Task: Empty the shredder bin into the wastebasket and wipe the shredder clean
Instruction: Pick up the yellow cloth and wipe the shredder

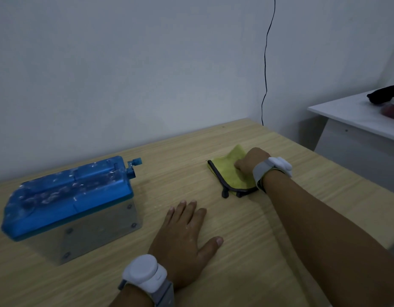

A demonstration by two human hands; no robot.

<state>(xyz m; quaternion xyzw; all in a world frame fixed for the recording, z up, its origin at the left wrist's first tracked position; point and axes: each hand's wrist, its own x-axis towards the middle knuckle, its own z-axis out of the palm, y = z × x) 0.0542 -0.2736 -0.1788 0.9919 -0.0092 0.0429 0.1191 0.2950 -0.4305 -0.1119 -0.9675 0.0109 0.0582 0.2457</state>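
A small hand-crank shredder (69, 200) stands on the left of the wooden table (302, 196). It has a blue top dusted with white paper bits and a clear bin below. A folded yellow-green cloth (227, 173) with a dark trim lies to the right. My right hand (251, 161) is on the cloth with its fingers curled into the fabric. My left hand (185, 238) lies flat on the table, fingers spread, between the shredder and the cloth. No wastebasket is in view.
A white side table (346, 116) stands at the right with a dark object (384, 94) on it. A thin black cable (265, 63) hangs down the wall behind the table's far corner. The wall runs close behind the shredder.
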